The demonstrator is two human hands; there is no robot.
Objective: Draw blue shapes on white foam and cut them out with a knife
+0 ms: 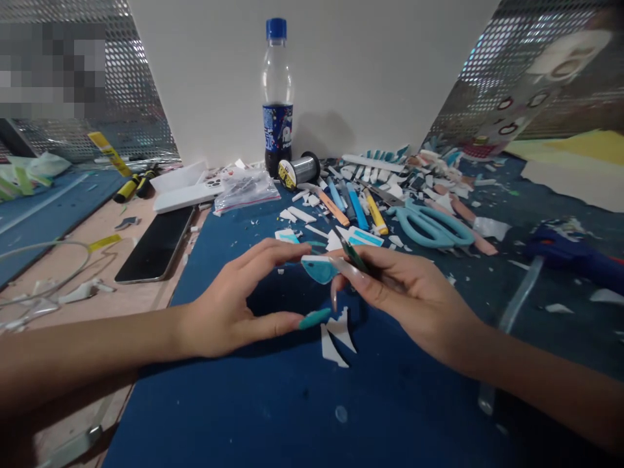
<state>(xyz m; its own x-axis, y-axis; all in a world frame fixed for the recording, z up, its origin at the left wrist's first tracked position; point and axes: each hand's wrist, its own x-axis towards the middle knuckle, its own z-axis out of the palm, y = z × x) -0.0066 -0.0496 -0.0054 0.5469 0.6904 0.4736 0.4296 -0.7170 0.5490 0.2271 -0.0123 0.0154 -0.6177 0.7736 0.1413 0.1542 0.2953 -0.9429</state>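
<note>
In my right hand [414, 292], a small blue-and-white curved piece [319, 268] with a dark dot is pinched between thumb and fingers. The same hand also holds a thin dark-green pen-like tool [355, 255] that points up and left. My left hand [244, 296] is curved to the left of the piece, thumb and fingers apart and nothing between them. Its index fingertip is close to the piece; whether they touch I cannot tell. Just below, two pointed white cut scraps [336, 344] lie on the blue mat [273, 416].
Light-blue scissors [431, 224], a yellow marker [375, 211] and an orange-handled tool [334, 207] lie among scraps. Behind stand a cola bottle [277, 123] and a wire spool [299, 170]. A phone [156, 247] rests left; a blue glue gun [575, 250] lies right.
</note>
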